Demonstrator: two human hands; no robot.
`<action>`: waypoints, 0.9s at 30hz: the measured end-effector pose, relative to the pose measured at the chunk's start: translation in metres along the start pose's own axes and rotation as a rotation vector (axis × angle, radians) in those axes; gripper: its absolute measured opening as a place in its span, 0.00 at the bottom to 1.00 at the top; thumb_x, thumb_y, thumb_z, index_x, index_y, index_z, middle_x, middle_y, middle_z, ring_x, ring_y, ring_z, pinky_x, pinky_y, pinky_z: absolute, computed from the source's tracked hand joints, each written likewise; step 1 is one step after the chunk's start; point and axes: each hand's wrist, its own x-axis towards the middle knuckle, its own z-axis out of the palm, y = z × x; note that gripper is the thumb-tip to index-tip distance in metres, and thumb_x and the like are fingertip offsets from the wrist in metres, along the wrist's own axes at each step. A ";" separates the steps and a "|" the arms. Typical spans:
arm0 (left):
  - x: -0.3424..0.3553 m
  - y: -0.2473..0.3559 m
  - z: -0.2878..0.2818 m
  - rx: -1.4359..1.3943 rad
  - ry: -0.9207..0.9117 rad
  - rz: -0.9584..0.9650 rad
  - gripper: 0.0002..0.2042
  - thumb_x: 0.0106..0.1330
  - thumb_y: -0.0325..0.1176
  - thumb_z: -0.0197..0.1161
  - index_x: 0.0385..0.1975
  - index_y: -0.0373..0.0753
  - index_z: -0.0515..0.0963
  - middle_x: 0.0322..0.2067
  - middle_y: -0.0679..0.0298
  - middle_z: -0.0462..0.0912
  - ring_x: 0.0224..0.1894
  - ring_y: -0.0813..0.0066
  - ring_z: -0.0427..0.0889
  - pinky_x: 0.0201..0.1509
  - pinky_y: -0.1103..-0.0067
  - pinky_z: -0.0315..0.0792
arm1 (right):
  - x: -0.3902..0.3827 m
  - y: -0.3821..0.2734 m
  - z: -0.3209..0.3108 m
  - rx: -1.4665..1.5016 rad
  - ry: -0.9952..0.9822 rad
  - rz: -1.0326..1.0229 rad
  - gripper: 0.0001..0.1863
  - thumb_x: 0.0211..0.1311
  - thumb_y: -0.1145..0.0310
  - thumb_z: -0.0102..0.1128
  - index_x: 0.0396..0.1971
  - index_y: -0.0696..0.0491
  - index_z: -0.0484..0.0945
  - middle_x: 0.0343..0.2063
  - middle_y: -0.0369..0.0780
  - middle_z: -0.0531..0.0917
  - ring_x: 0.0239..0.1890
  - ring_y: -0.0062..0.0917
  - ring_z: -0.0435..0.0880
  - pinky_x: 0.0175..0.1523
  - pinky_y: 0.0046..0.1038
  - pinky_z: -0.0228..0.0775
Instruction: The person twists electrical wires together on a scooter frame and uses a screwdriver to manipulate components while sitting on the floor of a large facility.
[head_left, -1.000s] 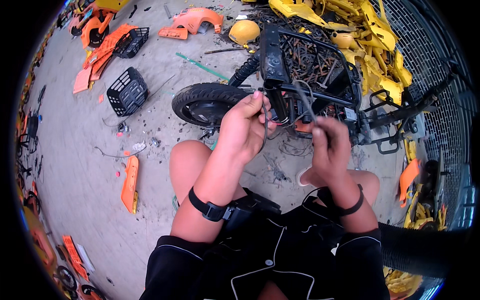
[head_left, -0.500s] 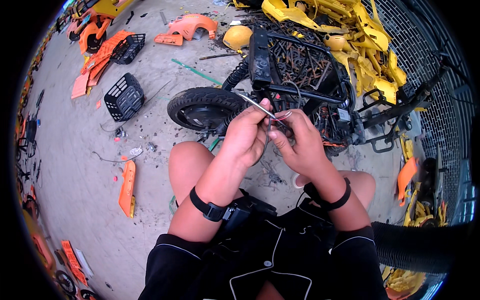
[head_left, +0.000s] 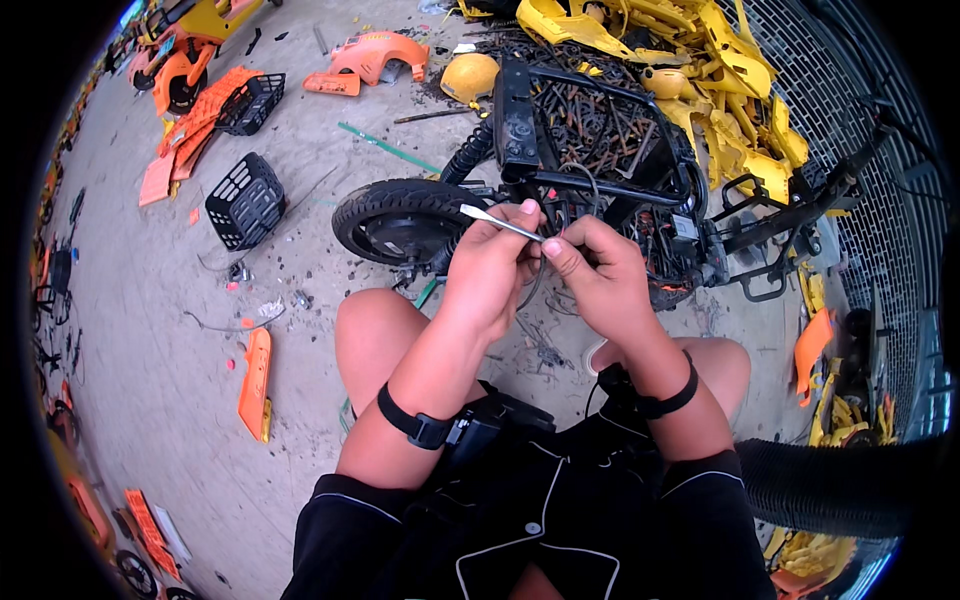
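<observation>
Both my hands are together in front of the scooter frame. My left hand (head_left: pixel 490 270) is closed, with a bright metal screwdriver blade (head_left: pixel 505 225) lying across its fingers. The flat tip points to the upper left, and no handle shows. A thin dark cable (head_left: pixel 538 285) loops down from between my hands. My right hand (head_left: pixel 603 275) is closed in a pinch at the cable's end, its thumb close to the inner end of the blade. The fingertips hide the wire ends.
Just beyond my hands lies a stripped black scooter frame (head_left: pixel 520 130) with its rear wheel (head_left: pixel 390 220). Behind it are heaped rusty metal parts (head_left: pixel 600 120) and yellow plastic panels (head_left: pixel 745 150). A black basket (head_left: pixel 245 200) and an orange panel (head_left: pixel 256 380) lie at left.
The screwdriver blade has tilted flatter, its tip now lower. My right fingers have closed in toward the left hand, and the pink and white wires seen before are now mostly covered.
</observation>
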 end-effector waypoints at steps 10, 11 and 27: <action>-0.016 0.012 -0.005 0.632 -0.371 0.403 0.31 0.62 0.19 0.64 0.66 0.41 0.65 0.58 0.64 0.70 0.52 0.82 0.71 0.49 0.83 0.70 | 0.003 -0.006 -0.022 0.399 -0.074 0.221 0.11 0.64 0.66 0.68 0.26 0.57 0.81 0.22 0.32 0.81 0.26 0.12 0.75 0.32 0.19 0.66; -0.018 0.011 -0.004 0.658 -0.387 0.429 0.31 0.62 0.20 0.65 0.67 0.41 0.65 0.58 0.63 0.69 0.52 0.81 0.71 0.49 0.83 0.70 | 0.003 -0.007 -0.024 0.380 -0.081 0.229 0.11 0.64 0.66 0.68 0.26 0.58 0.81 0.22 0.33 0.81 0.26 0.13 0.75 0.32 0.19 0.67; -0.022 0.008 -0.001 0.741 -0.299 0.573 0.30 0.57 0.16 0.67 0.62 0.35 0.68 0.54 0.61 0.74 0.33 0.85 0.76 0.38 0.84 0.73 | -0.005 -0.020 -0.012 0.217 0.075 0.064 0.11 0.65 0.74 0.64 0.41 0.58 0.71 0.24 0.38 0.85 0.27 0.13 0.79 0.33 0.21 0.70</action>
